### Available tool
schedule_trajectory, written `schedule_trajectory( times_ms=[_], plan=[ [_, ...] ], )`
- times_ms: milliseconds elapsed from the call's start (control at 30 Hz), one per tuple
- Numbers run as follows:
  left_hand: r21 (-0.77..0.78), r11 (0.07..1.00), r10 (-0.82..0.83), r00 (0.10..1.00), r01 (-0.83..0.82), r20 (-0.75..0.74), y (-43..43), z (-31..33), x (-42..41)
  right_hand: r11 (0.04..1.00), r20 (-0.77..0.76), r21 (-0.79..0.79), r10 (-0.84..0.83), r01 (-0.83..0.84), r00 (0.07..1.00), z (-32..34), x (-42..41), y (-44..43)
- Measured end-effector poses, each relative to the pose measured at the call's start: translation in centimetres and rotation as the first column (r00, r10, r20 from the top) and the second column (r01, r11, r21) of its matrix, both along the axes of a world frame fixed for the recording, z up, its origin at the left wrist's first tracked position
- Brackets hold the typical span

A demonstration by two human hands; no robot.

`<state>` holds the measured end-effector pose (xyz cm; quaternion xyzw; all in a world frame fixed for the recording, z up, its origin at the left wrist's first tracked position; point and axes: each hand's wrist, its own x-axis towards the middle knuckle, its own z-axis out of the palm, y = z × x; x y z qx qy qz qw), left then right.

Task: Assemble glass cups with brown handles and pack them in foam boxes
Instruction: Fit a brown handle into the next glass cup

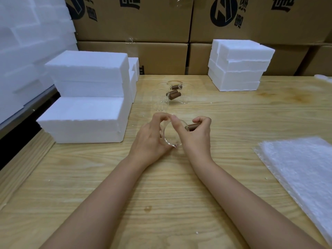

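Observation:
I hold a clear glass cup (170,135) over the middle of the wooden table (161,186). My left hand (152,139) grips the cup's body from the left. My right hand (195,133) pinches its brown handle (193,127), which points to the right. Farther back lie several more glass cups (161,103) with brown handles (173,95), lying and standing close together; their clear walls are hard to make out. White foam boxes (84,119) are stacked at the left, and another foam stack (237,67) stands at the back right.
A pile of bubble wrap sheets (301,168) lies at the right edge of the table. Cardboard cartons (143,24) form a wall behind the table. More foam pieces (27,42) lean at the far left.

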<state>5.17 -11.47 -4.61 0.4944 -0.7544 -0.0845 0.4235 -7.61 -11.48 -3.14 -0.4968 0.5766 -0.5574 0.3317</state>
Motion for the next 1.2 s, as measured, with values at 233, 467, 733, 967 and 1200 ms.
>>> schedule_trajectory(
  times_ms=[233,467,733,967,1200],
  plan=[
    [-0.006,0.998,0.059,0.997,-0.060,-0.040,-0.2,-0.3,0.2,0.978,-0.254,0.123,0.192,-0.165,0.948,0.2,-0.1,0.2],
    [0.080,0.996,0.055,0.996,-0.049,-0.075,-0.5,-0.2,1.1,0.931,-0.291,0.070,0.363,-0.359,0.885,-0.3,-1.8,-0.5],
    [0.054,0.998,-0.023,0.990,0.031,-0.141,-0.6,0.0,1.0,0.859,-0.089,-0.045,0.506,-0.511,0.858,-0.5,-4.1,-1.7],
    [-0.005,1.000,-0.005,0.999,0.005,-0.039,-0.6,-0.1,0.9,0.905,0.053,-0.066,0.424,-0.421,0.904,-0.3,-3.5,-1.6],
    [-0.177,0.984,0.030,0.989,-0.004,0.144,-0.4,-0.1,0.4,0.979,0.090,-0.023,0.204,-0.203,0.975,-0.4,-1.5,-1.1]
  ],
)
